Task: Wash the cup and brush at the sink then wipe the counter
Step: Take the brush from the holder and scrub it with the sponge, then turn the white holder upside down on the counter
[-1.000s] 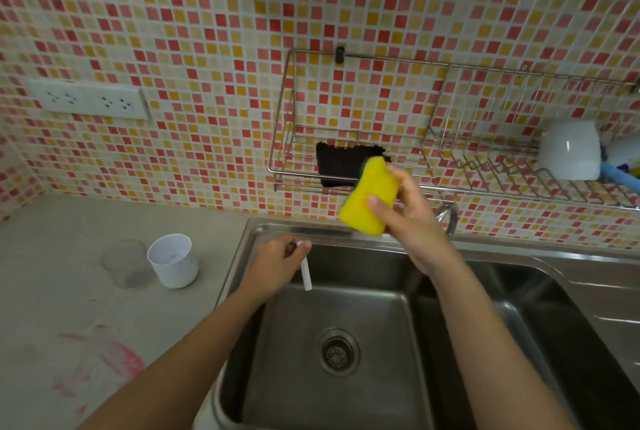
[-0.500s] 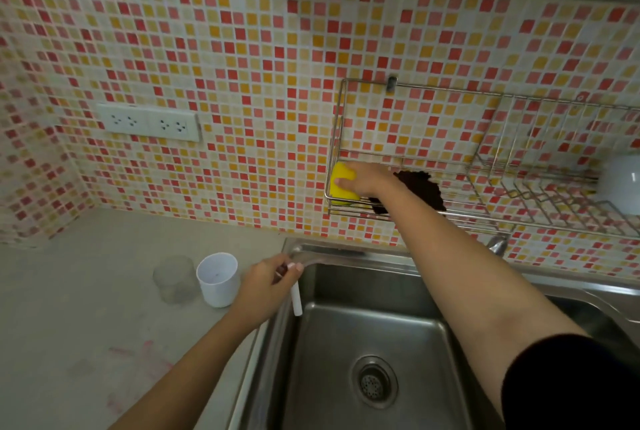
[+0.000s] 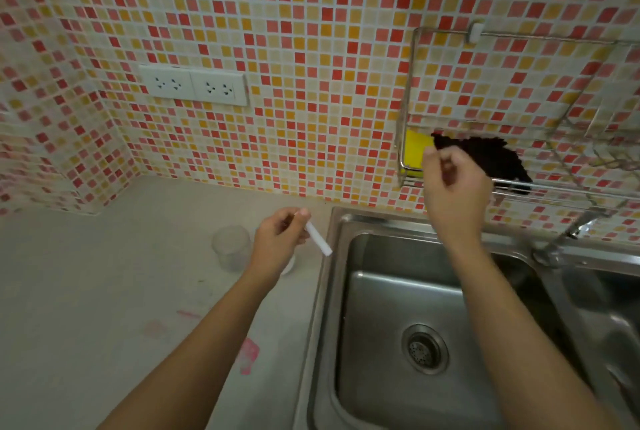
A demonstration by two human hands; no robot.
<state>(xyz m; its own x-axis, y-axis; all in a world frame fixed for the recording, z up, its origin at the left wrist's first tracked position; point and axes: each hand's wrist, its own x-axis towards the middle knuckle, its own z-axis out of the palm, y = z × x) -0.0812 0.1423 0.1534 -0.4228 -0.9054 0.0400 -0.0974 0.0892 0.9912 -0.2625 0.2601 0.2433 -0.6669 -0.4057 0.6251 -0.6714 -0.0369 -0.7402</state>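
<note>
While the left hand (image 3: 277, 242) pinches the brush (image 3: 318, 239) by its thin white handle above the worktop's (image 3: 104, 291) right edge, the right hand (image 3: 450, 183) hangs loosely curled and empty before the rack (image 3: 403, 118). The brush is probably light, stiff and slick when wet, so hold it mid-handle.

Pale counter (image 3: 104, 291), clear glass (image 3: 231, 247), pink smears (image 3: 250, 353)

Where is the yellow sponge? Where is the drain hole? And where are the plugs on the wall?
yellow sponge (image 3: 414, 152): head view, on its yellow face inside the wire rack.
drain (image 3: 424, 349): head view, middle of the strainer.
wall sockets (image 3: 193, 85): head view, middle of the white plate.
</note>
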